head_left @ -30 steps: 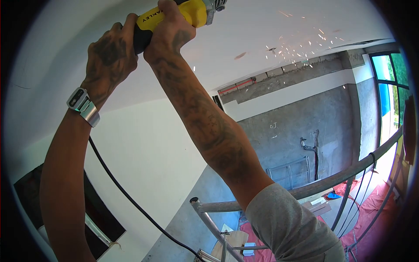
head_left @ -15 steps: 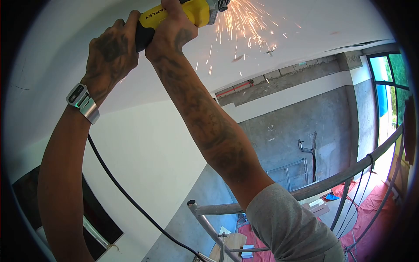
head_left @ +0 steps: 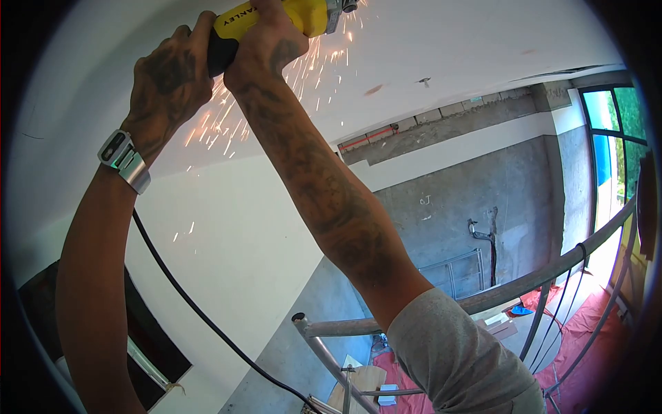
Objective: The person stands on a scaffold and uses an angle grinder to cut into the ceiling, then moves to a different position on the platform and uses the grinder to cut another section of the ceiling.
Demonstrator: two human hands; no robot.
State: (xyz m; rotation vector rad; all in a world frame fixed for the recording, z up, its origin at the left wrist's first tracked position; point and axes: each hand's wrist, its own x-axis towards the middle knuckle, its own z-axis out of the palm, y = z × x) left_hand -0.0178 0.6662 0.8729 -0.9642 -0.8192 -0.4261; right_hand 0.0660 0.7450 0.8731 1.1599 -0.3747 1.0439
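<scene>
Overhead, at the top of the view, a yellow and black angle grinder [head_left: 315,16] is held up against the white ceiling. My left hand [head_left: 169,81] is closed around its black rear end. On the yellow body, nearer the grey metal head, my right hand [head_left: 267,43] is wrapped. The grinder's head is partly cut off by the top edge, and its disc is hidden. Orange sparks [head_left: 219,123] stream down behind both hands. A black cord [head_left: 181,286] hangs below my left wrist, which wears a silver band [head_left: 126,162].
A metal scaffold rail [head_left: 531,279] curves across the lower right, with thin cables hanging from it. Far below, red sheeting [head_left: 586,317] covers part of the floor. A ceiling fitting [head_left: 424,82] sticks out ahead. A dark wall opening [head_left: 155,345] lies at lower left.
Sparks that fell to the right of the grinder's head now spray down and left, behind my hands. The grinder and both hands have shifted slightly left in view.
</scene>
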